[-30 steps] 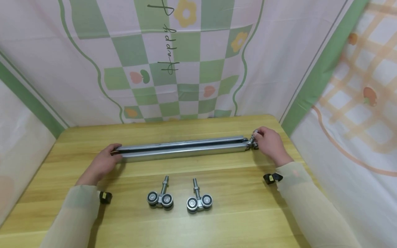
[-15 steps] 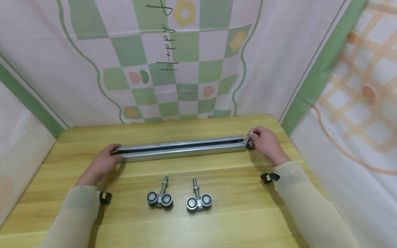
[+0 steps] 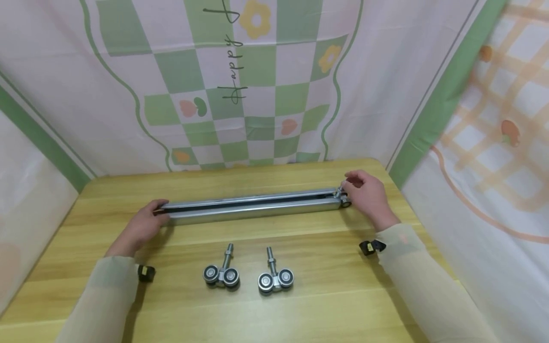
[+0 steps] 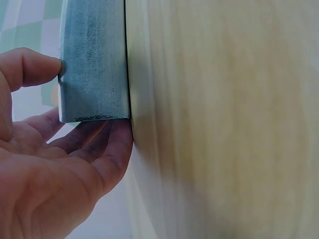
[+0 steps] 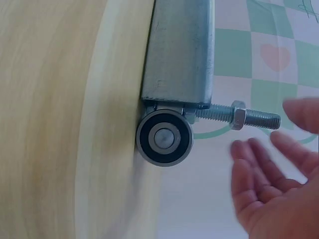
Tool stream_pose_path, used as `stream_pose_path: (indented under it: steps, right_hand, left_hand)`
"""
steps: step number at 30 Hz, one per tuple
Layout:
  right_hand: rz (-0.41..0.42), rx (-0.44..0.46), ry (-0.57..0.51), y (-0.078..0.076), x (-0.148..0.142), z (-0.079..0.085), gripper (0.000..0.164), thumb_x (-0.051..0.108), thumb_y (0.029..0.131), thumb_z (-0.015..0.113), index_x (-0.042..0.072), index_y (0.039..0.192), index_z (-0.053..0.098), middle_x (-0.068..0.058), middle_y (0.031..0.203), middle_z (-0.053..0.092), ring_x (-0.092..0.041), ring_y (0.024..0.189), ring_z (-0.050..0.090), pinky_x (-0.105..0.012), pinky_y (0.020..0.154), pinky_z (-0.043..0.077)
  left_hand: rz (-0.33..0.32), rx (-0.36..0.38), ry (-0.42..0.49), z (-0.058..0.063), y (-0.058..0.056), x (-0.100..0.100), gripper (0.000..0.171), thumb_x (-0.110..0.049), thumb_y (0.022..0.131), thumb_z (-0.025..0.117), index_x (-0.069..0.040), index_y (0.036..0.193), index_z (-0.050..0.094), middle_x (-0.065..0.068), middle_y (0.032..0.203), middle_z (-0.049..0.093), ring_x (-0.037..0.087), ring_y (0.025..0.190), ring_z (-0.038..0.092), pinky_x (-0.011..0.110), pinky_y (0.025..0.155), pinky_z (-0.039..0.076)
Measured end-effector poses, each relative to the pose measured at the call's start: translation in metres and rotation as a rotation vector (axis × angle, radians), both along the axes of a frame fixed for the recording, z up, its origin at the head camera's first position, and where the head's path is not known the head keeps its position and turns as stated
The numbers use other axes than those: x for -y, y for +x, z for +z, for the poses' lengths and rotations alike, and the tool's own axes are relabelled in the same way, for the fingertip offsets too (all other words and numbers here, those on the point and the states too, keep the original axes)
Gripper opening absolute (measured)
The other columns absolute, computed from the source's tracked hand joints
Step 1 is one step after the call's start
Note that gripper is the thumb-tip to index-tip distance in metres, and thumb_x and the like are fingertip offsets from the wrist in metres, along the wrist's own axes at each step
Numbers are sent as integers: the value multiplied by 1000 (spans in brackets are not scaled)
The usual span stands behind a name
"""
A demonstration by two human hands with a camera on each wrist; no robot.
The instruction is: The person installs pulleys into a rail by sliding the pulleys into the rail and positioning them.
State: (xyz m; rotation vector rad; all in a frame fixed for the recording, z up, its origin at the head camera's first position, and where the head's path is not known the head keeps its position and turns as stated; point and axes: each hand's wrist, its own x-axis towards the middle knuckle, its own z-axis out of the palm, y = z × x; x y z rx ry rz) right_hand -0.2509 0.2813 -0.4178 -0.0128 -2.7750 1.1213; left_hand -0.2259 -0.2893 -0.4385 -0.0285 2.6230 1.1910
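Roller [image 5: 165, 138] is sitting seemingly half inside right end of rail [image 3: 253, 207], your right hand [image 3: 368, 195] hanging spread beside its bolt [image 5: 238, 117], left hand [image 3: 146, 223] pinching other end, two more rollers [image 3: 230, 276] probably awaiting insertion on table [image 3: 343, 286].

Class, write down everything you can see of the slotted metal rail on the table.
The metal rail is a long, straight, silvery-grey channel, apparently galvanized steel, with a dark slot running lengthwise along its top. Its outer wall looks dull and faintly mottled. It lies crosswise on the wood-grain table, slot upward. The left hand grips one end. At the other, a roller trolley appears partly inserted, with a wheel outside. The rail's interior is mostly hidden in shadow.
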Motion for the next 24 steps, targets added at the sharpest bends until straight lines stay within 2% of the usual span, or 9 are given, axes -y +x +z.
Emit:
stream_pose_path:
  steps: [3,7,14,24]
  right_hand:
    - [-12,-43,36,1,2,3,34,30,101,57,6,123,67,-14,113,67,-32,100,61,-49,83,49]
    - [3,-53,77,3,4,6,31,29,102,56,6,118,71,-14,109,70,-30,91,63,-47,76,49]
    - [29,-27,69,3,9,10,30,28,102,57,5,116,71,-15,112,70,-30,92,63,-43,75,48]
    - [43,-30,84,-2,14,8,28,25,102,59,3,114,72,-14,109,70,-31,93,63,-47,79,49]
  left_hand:
    - [-1,-7,3,0,0,-1,64,-21,101,50,0,155,26,30,154,28,47,133,34,62,104,31]
    - [-2,-11,0,0,1,-1,63,-21,101,50,1,155,26,30,153,30,46,131,36,61,103,32]
    - [-2,-14,-2,0,1,-1,64,-21,100,50,1,155,26,30,153,30,46,130,37,61,103,33]
    - [-8,-15,2,0,2,0,64,-22,101,50,0,155,26,30,153,30,46,129,37,61,102,33]
